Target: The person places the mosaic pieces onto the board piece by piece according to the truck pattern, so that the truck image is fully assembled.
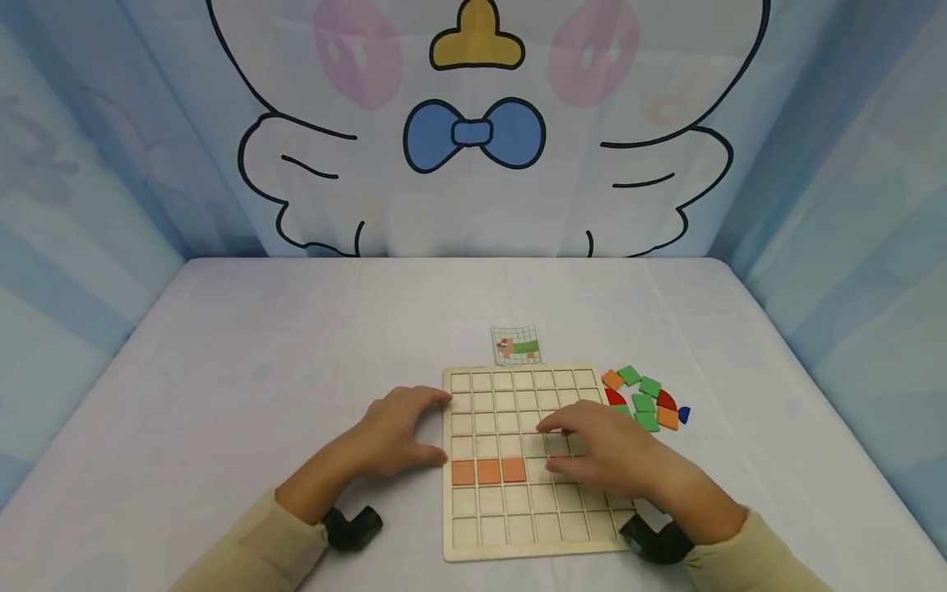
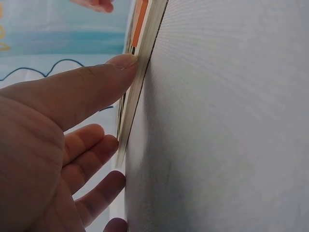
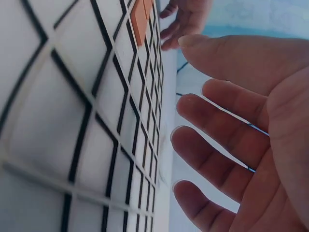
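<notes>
A wooden grid board (image 1: 503, 547) lies on the table, with three orange squares (image 1: 488, 471) side by side in one row, starting from its left column. My left hand (image 1: 395, 432) rests at the board's left side, and its thumb touches the edge, as the left wrist view (image 2: 96, 89) shows. Over the right half of the board hovers my right hand (image 1: 614, 448), its fingers loosely bent and nothing between them. In the right wrist view, its fingertips (image 3: 186, 140) stand apart from the grid.
Right of the board lies a loose group of green squares (image 1: 644, 403), orange squares (image 1: 667, 418), red quarter-round pieces (image 1: 667, 400) and a blue piece (image 1: 684, 415). A small pattern card (image 1: 517, 345) lies behind the board. A printed curtain (image 1: 473, 205) closes off the back.
</notes>
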The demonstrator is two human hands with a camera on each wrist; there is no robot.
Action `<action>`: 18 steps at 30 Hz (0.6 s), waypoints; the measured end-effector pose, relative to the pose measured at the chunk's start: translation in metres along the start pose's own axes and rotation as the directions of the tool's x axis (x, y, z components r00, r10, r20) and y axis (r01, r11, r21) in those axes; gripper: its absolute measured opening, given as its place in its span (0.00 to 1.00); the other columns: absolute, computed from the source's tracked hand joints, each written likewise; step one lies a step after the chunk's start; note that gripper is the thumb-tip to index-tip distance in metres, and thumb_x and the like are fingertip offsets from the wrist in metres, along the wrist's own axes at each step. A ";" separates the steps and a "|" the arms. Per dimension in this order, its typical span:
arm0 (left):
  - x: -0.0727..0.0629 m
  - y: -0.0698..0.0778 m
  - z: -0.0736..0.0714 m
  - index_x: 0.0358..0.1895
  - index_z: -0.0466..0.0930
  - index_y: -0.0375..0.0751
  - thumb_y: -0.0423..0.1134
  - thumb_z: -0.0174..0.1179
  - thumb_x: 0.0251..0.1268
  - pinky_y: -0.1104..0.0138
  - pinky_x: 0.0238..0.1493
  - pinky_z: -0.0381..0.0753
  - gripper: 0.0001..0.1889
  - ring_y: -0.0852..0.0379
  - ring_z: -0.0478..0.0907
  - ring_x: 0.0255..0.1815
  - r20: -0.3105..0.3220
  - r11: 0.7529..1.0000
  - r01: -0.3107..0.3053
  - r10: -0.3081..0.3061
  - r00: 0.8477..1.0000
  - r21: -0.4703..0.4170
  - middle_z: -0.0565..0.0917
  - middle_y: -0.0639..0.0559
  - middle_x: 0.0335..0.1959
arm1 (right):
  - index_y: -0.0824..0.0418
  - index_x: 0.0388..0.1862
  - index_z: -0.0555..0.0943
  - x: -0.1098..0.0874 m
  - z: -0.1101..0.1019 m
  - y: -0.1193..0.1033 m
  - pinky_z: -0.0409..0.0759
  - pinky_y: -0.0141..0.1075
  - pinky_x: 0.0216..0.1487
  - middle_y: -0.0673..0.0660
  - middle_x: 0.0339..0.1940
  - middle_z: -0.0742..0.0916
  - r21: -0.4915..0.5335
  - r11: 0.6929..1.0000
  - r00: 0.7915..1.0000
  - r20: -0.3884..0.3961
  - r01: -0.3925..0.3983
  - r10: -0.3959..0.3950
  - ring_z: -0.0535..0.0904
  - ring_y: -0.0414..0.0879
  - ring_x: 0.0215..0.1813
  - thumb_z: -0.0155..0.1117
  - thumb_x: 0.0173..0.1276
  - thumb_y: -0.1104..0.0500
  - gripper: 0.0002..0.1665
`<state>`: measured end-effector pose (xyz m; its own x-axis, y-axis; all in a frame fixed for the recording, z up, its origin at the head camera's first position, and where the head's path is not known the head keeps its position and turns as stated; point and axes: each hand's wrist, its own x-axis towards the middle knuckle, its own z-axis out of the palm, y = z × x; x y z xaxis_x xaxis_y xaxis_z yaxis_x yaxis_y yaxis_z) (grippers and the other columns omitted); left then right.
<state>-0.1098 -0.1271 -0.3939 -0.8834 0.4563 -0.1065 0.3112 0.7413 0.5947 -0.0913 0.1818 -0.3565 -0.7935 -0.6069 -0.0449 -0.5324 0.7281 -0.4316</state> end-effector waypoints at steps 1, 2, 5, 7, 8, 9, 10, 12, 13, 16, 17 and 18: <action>0.000 0.000 0.000 0.67 0.73 0.41 0.45 0.76 0.53 0.42 0.63 0.64 0.37 0.43 0.66 0.69 0.000 1.000 -0.001 0.001 1.000 0.001 0.75 0.47 0.67 | 0.55 0.55 0.84 -0.002 -0.002 0.002 0.79 0.44 0.50 0.46 0.49 0.85 0.000 1.000 1.000 -0.003 -0.008 0.008 0.78 0.43 0.48 0.72 0.65 0.49 0.22; 0.000 0.000 0.000 0.67 0.73 0.41 0.45 0.76 0.53 0.42 0.63 0.63 0.37 0.43 0.66 0.69 0.000 1.000 -0.001 0.001 1.000 0.002 0.75 0.48 0.67 | 0.55 0.55 0.83 -0.004 -0.004 0.005 0.79 0.45 0.51 0.46 0.49 0.85 0.008 1.000 1.000 -0.007 -0.016 0.016 0.78 0.43 0.48 0.72 0.64 0.49 0.22; 0.000 0.000 0.000 0.67 0.73 0.41 0.45 0.76 0.53 0.41 0.63 0.63 0.37 0.43 0.66 0.69 0.001 1.000 -0.007 0.007 1.000 0.000 0.75 0.47 0.67 | 0.56 0.57 0.83 -0.012 -0.010 0.015 0.79 0.47 0.52 0.48 0.52 0.84 0.018 0.998 0.998 -0.020 -0.058 0.059 0.79 0.45 0.49 0.73 0.64 0.49 0.24; 0.000 -0.001 0.000 0.67 0.73 0.41 0.45 0.76 0.53 0.41 0.63 0.64 0.37 0.43 0.66 0.69 0.003 1.000 -0.012 0.012 1.000 0.002 0.75 0.47 0.66 | 0.57 0.59 0.82 -0.018 -0.015 0.022 0.78 0.49 0.51 0.50 0.53 0.84 0.019 0.995 0.994 -0.035 -0.100 0.101 0.80 0.47 0.50 0.73 0.65 0.50 0.25; 0.000 -0.001 0.001 0.67 0.73 0.41 0.45 0.76 0.53 0.41 0.63 0.64 0.37 0.43 0.66 0.69 0.004 1.000 -0.012 0.012 1.000 0.002 0.75 0.47 0.67 | 0.57 0.60 0.82 -0.021 -0.017 0.027 0.78 0.50 0.51 0.51 0.53 0.84 0.019 0.992 0.991 -0.042 -0.123 0.123 0.80 0.48 0.50 0.73 0.64 0.50 0.26; 0.000 -0.001 0.000 0.67 0.73 0.41 0.45 0.76 0.53 0.41 0.63 0.64 0.37 0.43 0.66 0.69 0.004 1.000 -0.013 0.013 1.000 0.002 0.75 0.47 0.67 | 0.58 0.60 0.82 -0.024 -0.020 0.031 0.78 0.51 0.51 0.52 0.53 0.84 0.014 0.990 0.988 -0.052 -0.142 0.143 0.80 0.49 0.50 0.74 0.64 0.50 0.27; 0.000 -0.001 0.000 0.67 0.73 0.41 0.45 0.76 0.53 0.42 0.63 0.64 0.37 0.43 0.66 0.69 0.005 1.000 -0.011 0.011 1.000 0.003 0.75 0.47 0.66 | 0.58 0.60 0.82 -0.027 -0.023 0.034 0.78 0.52 0.51 0.52 0.53 0.85 0.008 0.987 0.985 -0.065 -0.159 0.160 0.81 0.50 0.50 0.74 0.64 0.50 0.28; 0.000 -0.001 0.001 0.67 0.73 0.41 0.45 0.76 0.53 0.42 0.63 0.64 0.37 0.43 0.66 0.69 0.004 1.000 -0.006 0.006 1.000 0.005 0.75 0.47 0.66 | 0.60 0.61 0.81 -0.031 -0.029 0.041 0.78 0.53 0.49 0.55 0.53 0.85 0.008 0.983 0.980 -0.082 -0.182 0.182 0.81 0.52 0.50 0.74 0.63 0.51 0.29; 0.000 0.000 0.001 0.67 0.73 0.41 0.45 0.76 0.53 0.42 0.63 0.64 0.37 0.43 0.66 0.69 0.004 1.000 -0.003 0.003 1.000 0.004 0.75 0.47 0.66 | 0.60 0.61 0.81 -0.034 -0.031 0.045 0.78 0.55 0.50 0.55 0.53 0.85 0.001 0.981 0.976 -0.091 -0.196 0.195 0.81 0.53 0.50 0.75 0.63 0.51 0.29; 0.000 0.000 0.000 0.67 0.73 0.42 0.45 0.76 0.52 0.42 0.64 0.63 0.37 0.43 0.66 0.69 0.004 1.000 0.006 -0.006 1.000 0.003 0.75 0.48 0.67 | 0.62 0.61 0.81 -0.040 -0.037 0.055 0.78 0.57 0.50 0.60 0.54 0.85 0.002 0.973 0.967 -0.115 -0.230 0.229 0.81 0.56 0.51 0.75 0.62 0.51 0.30; 0.000 0.001 0.000 0.67 0.73 0.42 0.45 0.76 0.53 0.42 0.64 0.63 0.37 0.43 0.66 0.69 0.005 1.000 0.008 -0.008 1.000 0.003 0.75 0.48 0.67 | 0.62 0.61 0.81 -0.042 -0.038 0.058 0.78 0.58 0.51 0.61 0.54 0.85 0.001 0.970 0.962 -0.125 -0.244 0.242 0.81 0.57 0.51 0.75 0.62 0.51 0.30; 0.000 0.001 0.000 0.67 0.73 0.42 0.45 0.76 0.53 0.42 0.64 0.63 0.37 0.43 0.66 0.70 0.004 1.000 0.010 -0.010 1.000 0.003 0.75 0.48 0.67 | 0.63 0.61 0.81 -0.044 -0.038 0.062 0.78 0.56 0.49 0.61 0.52 0.85 0.000 0.966 0.957 -0.133 -0.258 0.256 0.80 0.57 0.50 0.75 0.62 0.51 0.31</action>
<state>-0.1095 -0.1264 -0.3935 -0.8849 0.4511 -0.1159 0.3037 0.7474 0.5909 -0.1001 0.2658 -0.3465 -0.9353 -0.3523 -0.0332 -0.3097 0.8603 -0.4050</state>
